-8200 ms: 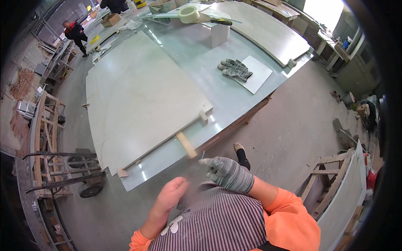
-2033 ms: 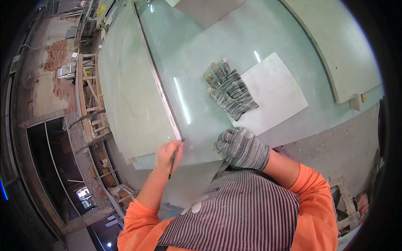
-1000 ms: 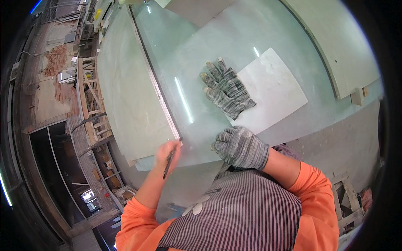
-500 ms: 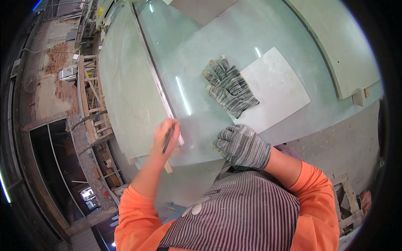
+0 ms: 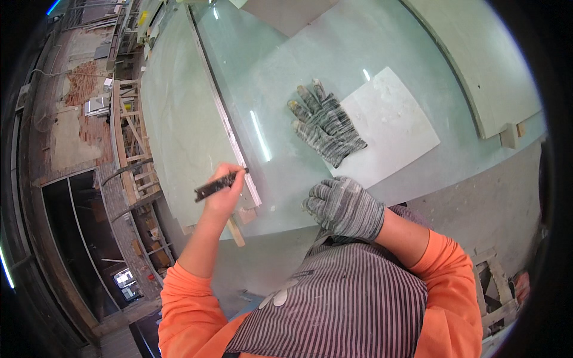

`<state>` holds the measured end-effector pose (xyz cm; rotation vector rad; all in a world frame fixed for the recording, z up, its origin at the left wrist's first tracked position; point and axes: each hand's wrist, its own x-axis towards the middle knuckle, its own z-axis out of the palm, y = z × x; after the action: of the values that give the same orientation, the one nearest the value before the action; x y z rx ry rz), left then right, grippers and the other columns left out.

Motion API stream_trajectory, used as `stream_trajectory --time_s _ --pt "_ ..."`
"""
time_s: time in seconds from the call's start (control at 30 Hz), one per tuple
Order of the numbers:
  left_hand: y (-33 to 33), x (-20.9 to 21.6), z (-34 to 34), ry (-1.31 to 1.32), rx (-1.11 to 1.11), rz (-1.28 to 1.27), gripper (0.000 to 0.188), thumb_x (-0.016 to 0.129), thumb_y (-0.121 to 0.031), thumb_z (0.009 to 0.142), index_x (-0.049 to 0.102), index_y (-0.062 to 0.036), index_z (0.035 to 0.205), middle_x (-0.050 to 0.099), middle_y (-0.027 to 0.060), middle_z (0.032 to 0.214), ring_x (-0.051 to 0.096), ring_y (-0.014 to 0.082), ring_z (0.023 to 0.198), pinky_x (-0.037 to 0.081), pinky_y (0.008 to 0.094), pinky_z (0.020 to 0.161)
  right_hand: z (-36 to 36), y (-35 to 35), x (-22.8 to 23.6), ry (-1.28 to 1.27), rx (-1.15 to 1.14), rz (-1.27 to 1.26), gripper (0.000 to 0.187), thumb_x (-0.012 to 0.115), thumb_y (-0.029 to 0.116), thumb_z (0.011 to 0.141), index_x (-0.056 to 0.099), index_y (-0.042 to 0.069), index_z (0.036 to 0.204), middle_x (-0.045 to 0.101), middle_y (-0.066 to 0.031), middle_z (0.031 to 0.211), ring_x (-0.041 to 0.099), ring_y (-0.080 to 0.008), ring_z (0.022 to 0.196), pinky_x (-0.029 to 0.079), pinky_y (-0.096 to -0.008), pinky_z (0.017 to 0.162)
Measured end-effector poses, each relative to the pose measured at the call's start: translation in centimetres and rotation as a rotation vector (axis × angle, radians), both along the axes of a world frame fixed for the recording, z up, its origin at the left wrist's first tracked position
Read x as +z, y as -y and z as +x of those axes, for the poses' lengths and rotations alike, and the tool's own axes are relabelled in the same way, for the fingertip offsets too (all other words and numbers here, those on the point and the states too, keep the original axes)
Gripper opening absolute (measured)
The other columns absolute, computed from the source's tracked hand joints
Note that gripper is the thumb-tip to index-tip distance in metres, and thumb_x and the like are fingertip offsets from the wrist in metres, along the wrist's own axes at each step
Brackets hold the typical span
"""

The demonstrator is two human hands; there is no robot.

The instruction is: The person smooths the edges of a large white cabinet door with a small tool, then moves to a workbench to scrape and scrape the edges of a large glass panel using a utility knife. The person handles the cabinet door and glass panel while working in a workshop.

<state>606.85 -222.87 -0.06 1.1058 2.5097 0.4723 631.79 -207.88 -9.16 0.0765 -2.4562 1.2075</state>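
My bare left hand (image 5: 224, 201) is closed around a dark, flat, narrow tool (image 5: 208, 189) with pale specks. The tool lies slantwise across the fingers, and its exact kind does not show. This hand is at the near end of the pale green panel (image 5: 185, 119), by its pinkish layered edge (image 5: 230, 136). At the table's near edge, my right hand (image 5: 349, 209) wears a grey striped knit glove and is curled into a fist; anything inside is hidden. A matching loose glove (image 5: 329, 126) lies partly on a white sheet (image 5: 397, 128), fingers pointing away.
The glossy greenish table (image 5: 274, 107) reflects lamps. Another pale panel (image 5: 489, 59) rests at the right on a small block (image 5: 511, 137). A greyish piece (image 5: 286, 13) sits at the far edge. Wooden sticks (image 5: 236, 231) jut out beneath the left panel. Timber frames (image 5: 132, 128) stand farther left.
My left hand has shifted slightly left and turned, so the tool now lies more sideways and shows its broad face. My right hand has hardly moved.
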Motion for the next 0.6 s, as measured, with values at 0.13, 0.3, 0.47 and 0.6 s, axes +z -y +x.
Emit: stream_trajectory --time_s 0.13,0.3,0.47,0.6 --pt "2.4 0.4 1.2 -0.123 -0.142 -0.101 0.013 0.07 -0.015 0.089 0.061 -0.0065 0.094 0.063 0.0098 0.071 0.062 0.0175 0.064 0.049 0.0348 0.061 0.0 -0.1 0.0 0.002 0.006 -0.006 0.032 0.061 0.021 0.078 0.067 0.005 0.106 0.063 -0.0105 0.1 0.064 -0.0269 0.09 0.052 -0.0392 0.077" --pt "3.4 0.6 2.5 -0.158 -0.18 -0.032 0.012 0.069 -0.011 0.089 0.059 -0.0067 0.094 0.064 0.0128 0.071 0.063 0.0279 0.06 0.049 0.0366 0.056 -0.1 -0.1 0.1 -0.015 -0.005 -0.035 0.031 0.06 0.02 0.078 0.067 0.005 0.105 0.063 -0.0103 0.099 0.064 -0.0269 0.088 0.052 -0.0396 0.076" --pt "3.2 0.3 2.2 -0.115 -0.191 -0.044 0.013 0.07 -0.009 0.087 0.06 -0.0076 0.095 0.062 0.0113 0.069 0.062 0.0264 0.059 0.049 0.0353 0.057 -0.1 -0.1 0.1 0.05 0.036 -0.028 0.031 0.061 0.02 0.078 0.067 0.005 0.105 0.064 -0.0112 0.1 0.064 -0.027 0.088 0.051 -0.0397 0.077" --pt "4.0 0.7 2.7 -0.08 -0.243 -0.106 0.014 0.073 -0.012 0.086 0.061 -0.0068 0.091 0.065 0.0124 0.072 0.065 0.0259 0.064 0.05 0.0345 0.059 -0.1 -0.1 0.1 0.011 0.015 -0.016 0.031 0.061 0.02 0.078 0.067 0.005 0.104 0.064 -0.0115 0.1 0.064 -0.0269 0.088 0.051 -0.0396 0.077"
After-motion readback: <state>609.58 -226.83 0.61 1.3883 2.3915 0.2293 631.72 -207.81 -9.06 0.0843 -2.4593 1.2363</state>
